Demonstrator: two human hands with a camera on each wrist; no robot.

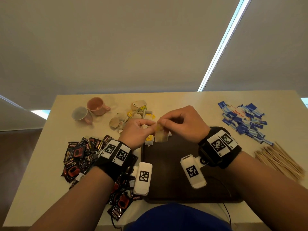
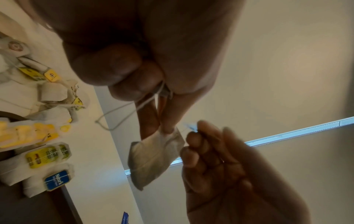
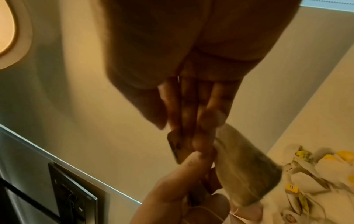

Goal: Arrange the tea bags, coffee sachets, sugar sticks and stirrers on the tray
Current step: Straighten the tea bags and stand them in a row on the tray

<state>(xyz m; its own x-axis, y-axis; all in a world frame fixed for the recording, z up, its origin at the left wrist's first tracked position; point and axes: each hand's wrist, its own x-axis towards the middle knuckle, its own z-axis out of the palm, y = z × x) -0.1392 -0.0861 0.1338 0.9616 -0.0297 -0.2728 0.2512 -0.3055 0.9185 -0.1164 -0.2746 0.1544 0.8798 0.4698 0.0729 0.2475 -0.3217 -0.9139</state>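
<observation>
Both hands raised over the dark tray's (image 1: 168, 184) far edge — left hand (image 1: 138, 132) and right hand (image 1: 181, 121) pinch one limp paper tea bag (image 1: 160, 136). Blue tag (image 2: 57, 180) reads "Nature's" — lying bags (image 2: 28, 171) at tray's far-left corner.
</observation>
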